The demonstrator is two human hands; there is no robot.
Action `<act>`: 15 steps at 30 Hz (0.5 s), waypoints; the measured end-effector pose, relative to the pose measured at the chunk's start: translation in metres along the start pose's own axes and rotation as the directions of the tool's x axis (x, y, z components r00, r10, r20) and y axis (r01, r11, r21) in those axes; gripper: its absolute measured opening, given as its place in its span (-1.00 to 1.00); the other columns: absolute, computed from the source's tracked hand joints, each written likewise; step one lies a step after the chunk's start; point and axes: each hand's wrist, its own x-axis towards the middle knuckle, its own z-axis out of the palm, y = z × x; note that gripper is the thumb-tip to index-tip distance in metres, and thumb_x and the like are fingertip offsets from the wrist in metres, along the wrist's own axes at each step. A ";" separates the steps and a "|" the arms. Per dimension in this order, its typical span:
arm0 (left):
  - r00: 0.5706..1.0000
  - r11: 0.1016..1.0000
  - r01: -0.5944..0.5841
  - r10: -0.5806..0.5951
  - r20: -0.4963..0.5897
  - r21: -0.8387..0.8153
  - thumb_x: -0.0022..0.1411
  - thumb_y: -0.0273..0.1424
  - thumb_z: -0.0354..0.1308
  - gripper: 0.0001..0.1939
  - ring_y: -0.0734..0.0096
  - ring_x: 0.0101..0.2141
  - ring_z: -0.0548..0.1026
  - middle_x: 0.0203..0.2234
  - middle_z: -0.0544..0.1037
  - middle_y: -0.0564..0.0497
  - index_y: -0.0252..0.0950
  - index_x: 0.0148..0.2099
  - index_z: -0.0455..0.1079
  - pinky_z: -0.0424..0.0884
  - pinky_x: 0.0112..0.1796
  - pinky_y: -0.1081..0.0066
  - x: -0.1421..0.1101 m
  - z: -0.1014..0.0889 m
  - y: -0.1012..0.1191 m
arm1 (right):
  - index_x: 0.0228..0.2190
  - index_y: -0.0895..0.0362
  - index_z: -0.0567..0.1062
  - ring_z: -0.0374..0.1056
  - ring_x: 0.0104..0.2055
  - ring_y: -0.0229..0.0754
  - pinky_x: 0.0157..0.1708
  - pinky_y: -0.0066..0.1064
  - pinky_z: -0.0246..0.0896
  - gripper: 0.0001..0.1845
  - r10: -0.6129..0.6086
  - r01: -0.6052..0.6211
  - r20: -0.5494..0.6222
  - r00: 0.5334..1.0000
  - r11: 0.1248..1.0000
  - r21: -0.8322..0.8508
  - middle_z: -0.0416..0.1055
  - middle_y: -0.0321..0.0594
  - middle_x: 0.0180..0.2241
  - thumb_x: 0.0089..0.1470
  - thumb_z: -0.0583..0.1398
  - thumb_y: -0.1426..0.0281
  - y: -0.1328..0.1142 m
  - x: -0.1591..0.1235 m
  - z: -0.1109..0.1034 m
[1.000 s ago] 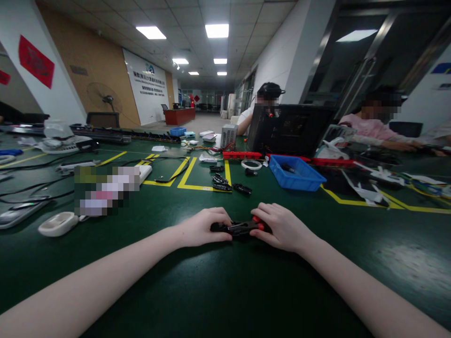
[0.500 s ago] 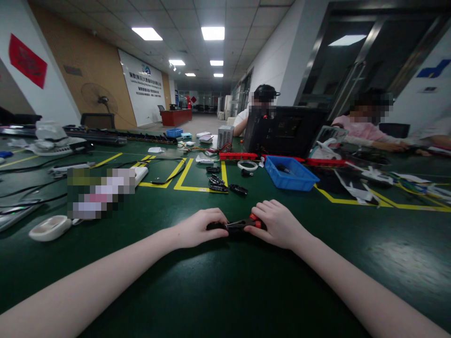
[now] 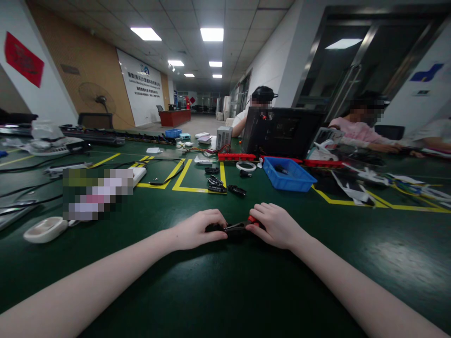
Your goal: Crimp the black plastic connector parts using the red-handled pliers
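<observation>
My right hand [image 3: 276,226] is closed round the red handles of a pair of pliers [image 3: 238,227]. The dark jaws point left, towards my left hand [image 3: 197,230], and their tips meet a small black part there. Between thumb and fingers my left hand pinches this black part [image 3: 213,228]; most of it is covered, so its kind is unclear. Both hands are low over the green table [image 3: 211,291]. Beyond them lie several black pieces [image 3: 215,185] inside and beside a yellow-taped outline, with another black piece [image 3: 237,190] just to the right.
A blue bin [image 3: 289,174] with dark items stands ahead on the right, near a white ring of cable [image 3: 245,166]. On the left are a white power strip [image 3: 139,176] and a white oval object [image 3: 45,230]. A black computer case [image 3: 282,131] and two people are across the table.
My right hand has drawn its fingers closer round the pliers, and less of the red handles shows. My left hand holds the black part in nearly the same place. The view has shifted slightly.
</observation>
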 end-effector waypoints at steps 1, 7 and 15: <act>1.000 1.000 -0.002 0.002 0.002 -0.008 0.35 -0.30 0.18 -0.84 0.27 -0.15 0.46 -0.16 0.48 -0.05 -0.30 -0.15 0.45 0.38 -0.10 0.29 0.000 0.000 0.000 | -0.40 0.13 0.43 0.28 -0.39 -0.16 -0.38 -0.32 0.06 -0.56 -0.001 0.001 0.005 1.000 1.000 0.004 0.42 -0.13 -0.37 0.32 0.01 0.08 0.000 0.000 0.000; 1.000 1.000 -0.021 0.021 0.006 -0.017 0.23 -0.30 0.32 -0.78 0.26 -0.14 0.46 -0.14 0.47 -0.04 -0.28 -0.15 0.44 0.38 -0.10 0.30 -0.001 0.001 -0.003 | -0.41 0.14 0.41 0.27 -0.39 -0.16 -0.36 -0.32 0.07 -0.54 -0.001 0.001 0.017 1.000 1.000 0.018 0.40 -0.13 -0.38 0.32 0.00 0.07 -0.001 -0.002 0.001; 1.000 1.000 -0.006 0.006 0.003 -0.017 0.27 -0.35 0.28 -0.85 0.27 -0.14 0.47 -0.15 0.48 -0.03 -0.28 -0.14 0.45 0.38 -0.11 0.30 -0.001 0.001 -0.002 | -0.37 0.16 0.43 0.26 -0.36 -0.13 -0.35 -0.30 0.03 -0.56 0.022 -0.022 -0.008 1.000 1.000 0.004 0.41 -0.10 -0.35 0.34 -0.03 0.12 0.000 -0.003 0.003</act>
